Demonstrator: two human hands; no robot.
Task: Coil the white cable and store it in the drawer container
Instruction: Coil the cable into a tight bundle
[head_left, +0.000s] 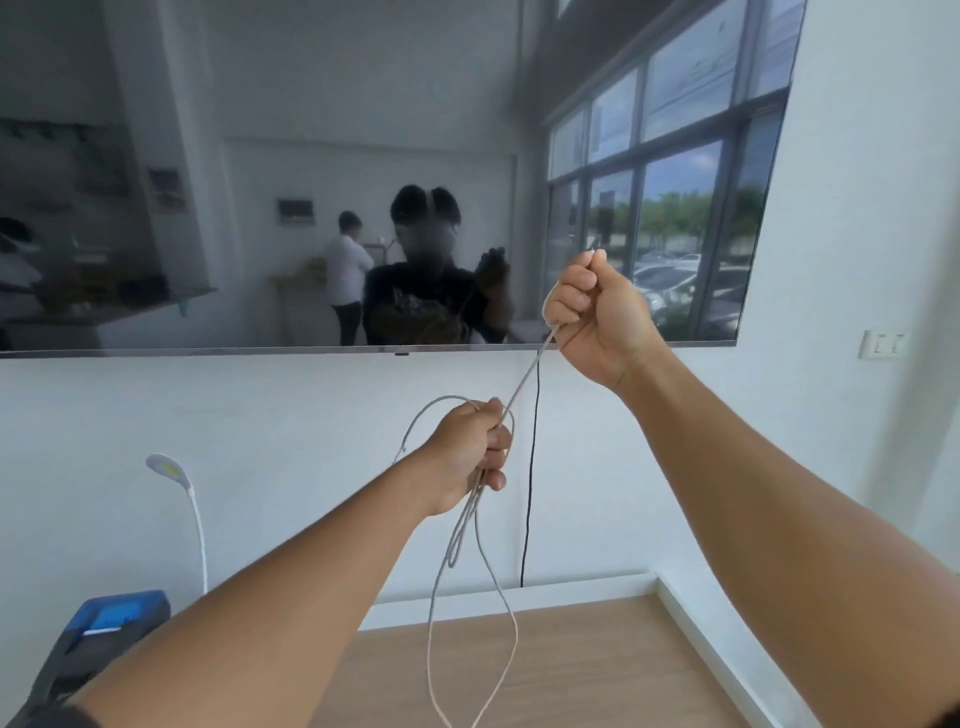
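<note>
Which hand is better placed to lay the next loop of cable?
Probably the right hand: it is raised, gripping the white cable near its end, while the left hand already holds the gathered loops.
</note>
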